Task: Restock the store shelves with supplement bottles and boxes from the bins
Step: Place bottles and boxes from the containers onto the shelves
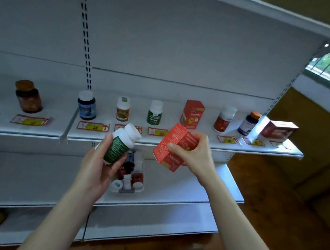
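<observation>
My left hand (pixel 97 166) grips a white bottle with a green label (pixel 120 143), tilted with its cap up and to the right. My right hand (pixel 192 153) holds a red-orange box (pixel 173 144), tilted, in front of the upper shelf's edge. Both are held below the upper shelf (pixel 199 145), where a matching green-label bottle (pixel 155 112) and a matching red box (pixel 191 113) stand. Behind my hands, a clear bin (pixel 137 190) with several bottles sits on the lower shelf.
The upper shelf carries a spaced row: a brown jar (pixel 29 96), a blue bottle (pixel 86 105), an orange-label bottle (pixel 123 108), a red-label bottle (pixel 223 119), a purple bottle (pixel 249 123) and a dark red box (pixel 278 130). Price tags line its edge. A wooden floor lies at right.
</observation>
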Demonstrator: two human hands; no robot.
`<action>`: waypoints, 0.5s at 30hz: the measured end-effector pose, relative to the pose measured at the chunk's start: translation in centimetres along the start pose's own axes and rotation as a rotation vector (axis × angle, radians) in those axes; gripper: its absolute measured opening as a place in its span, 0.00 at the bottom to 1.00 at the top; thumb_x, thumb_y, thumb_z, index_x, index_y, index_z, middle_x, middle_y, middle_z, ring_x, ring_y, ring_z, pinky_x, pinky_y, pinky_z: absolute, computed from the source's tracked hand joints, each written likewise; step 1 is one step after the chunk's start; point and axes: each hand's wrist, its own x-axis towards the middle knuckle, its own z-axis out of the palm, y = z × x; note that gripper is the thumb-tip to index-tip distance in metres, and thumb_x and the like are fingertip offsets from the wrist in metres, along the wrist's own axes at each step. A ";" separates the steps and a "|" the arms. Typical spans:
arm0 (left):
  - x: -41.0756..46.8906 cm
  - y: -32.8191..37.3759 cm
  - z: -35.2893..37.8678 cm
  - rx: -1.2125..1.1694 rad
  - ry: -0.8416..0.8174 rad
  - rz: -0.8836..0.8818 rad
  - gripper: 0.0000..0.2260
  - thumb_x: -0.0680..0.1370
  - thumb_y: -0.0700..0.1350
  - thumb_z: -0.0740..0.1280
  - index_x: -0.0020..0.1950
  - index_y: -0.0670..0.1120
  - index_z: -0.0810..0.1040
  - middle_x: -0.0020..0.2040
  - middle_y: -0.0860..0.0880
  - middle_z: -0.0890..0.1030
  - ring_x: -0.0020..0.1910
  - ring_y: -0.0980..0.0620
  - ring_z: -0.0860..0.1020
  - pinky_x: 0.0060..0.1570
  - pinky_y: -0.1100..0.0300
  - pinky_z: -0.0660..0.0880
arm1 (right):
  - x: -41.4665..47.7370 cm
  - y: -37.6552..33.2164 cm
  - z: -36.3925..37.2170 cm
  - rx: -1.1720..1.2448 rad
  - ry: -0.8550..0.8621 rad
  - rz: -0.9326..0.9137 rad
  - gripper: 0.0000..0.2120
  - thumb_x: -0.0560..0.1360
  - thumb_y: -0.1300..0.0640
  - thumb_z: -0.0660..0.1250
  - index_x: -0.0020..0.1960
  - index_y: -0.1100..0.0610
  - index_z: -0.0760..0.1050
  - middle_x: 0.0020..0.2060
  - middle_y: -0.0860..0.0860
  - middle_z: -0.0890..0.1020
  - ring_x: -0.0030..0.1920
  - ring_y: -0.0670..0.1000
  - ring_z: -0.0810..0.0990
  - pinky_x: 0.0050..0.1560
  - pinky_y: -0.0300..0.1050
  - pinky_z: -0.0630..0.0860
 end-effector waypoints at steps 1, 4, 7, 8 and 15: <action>0.6 0.0 0.6 0.004 -0.022 -0.007 0.06 0.78 0.47 0.63 0.50 0.47 0.77 0.49 0.47 0.80 0.49 0.52 0.79 0.43 0.63 0.79 | 0.4 0.1 -0.4 0.005 0.033 -0.004 0.32 0.61 0.51 0.78 0.58 0.51 0.64 0.48 0.46 0.77 0.50 0.45 0.78 0.54 0.55 0.78; 2.0 -0.9 2.4 0.031 -0.076 -0.053 0.06 0.78 0.48 0.63 0.49 0.47 0.77 0.51 0.47 0.79 0.51 0.51 0.78 0.44 0.63 0.78 | 1.0 0.5 -1.9 -0.010 0.128 -0.006 0.32 0.63 0.53 0.78 0.60 0.53 0.64 0.48 0.45 0.76 0.49 0.44 0.77 0.56 0.51 0.77; 2.9 -1.9 4.2 0.065 -0.131 -0.107 0.08 0.77 0.48 0.63 0.51 0.46 0.77 0.53 0.45 0.79 0.53 0.49 0.77 0.42 0.62 0.79 | 1.7 0.8 -3.7 -0.085 0.215 -0.026 0.37 0.64 0.53 0.77 0.67 0.54 0.62 0.52 0.47 0.74 0.53 0.47 0.75 0.55 0.43 0.73; 3.3 -2.3 4.8 0.065 -0.137 -0.123 0.08 0.77 0.48 0.63 0.52 0.46 0.77 0.53 0.44 0.79 0.54 0.48 0.77 0.42 0.62 0.79 | 2.1 0.9 -4.4 -0.113 0.233 -0.037 0.38 0.65 0.52 0.76 0.69 0.53 0.62 0.53 0.46 0.73 0.54 0.46 0.73 0.55 0.42 0.71; 5.8 -4.8 8.8 0.035 -0.108 -0.136 0.12 0.77 0.48 0.63 0.58 0.44 0.75 0.57 0.44 0.78 0.57 0.47 0.77 0.44 0.60 0.79 | 7.3 1.9 -9.5 -0.336 0.222 -0.136 0.33 0.65 0.48 0.75 0.67 0.52 0.68 0.55 0.50 0.75 0.54 0.47 0.74 0.55 0.39 0.70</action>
